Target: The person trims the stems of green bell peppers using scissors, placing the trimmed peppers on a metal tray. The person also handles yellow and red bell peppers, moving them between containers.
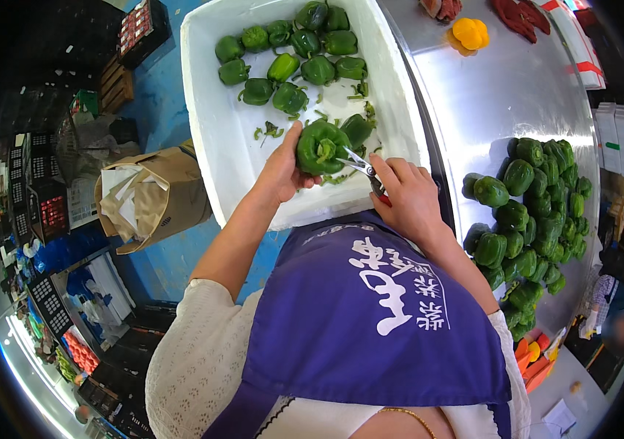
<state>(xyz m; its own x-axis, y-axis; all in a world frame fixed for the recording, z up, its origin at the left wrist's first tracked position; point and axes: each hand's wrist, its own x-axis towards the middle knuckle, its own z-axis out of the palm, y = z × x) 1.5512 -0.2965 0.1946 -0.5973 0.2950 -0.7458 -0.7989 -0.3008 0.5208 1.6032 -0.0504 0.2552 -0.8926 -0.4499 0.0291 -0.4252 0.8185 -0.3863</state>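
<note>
My left hand (284, 170) holds a green bell pepper (320, 147) from its left side and below, with the stem facing up, over a white foam box (202, 126). In my right hand (408, 192) is a pair of small pruning snips (368, 170) with red on the handles; the parted blades are at the pepper's right side, near the stem. More green bell peppers (317, 69) lie in the far part of the box. Cut stem pieces (270, 130) are scattered on its floor. Another green pepper (357, 129) lies just behind the held one.
On the steel table (438, 93) at right is a large pile of green peppers (531, 214), with a yellow pepper (470, 34) farther back. A paper bag (174, 192) of crumpled paper stands left of the box. Dark crates (141, 33) stand beyond. A person (600, 302) is at far right.
</note>
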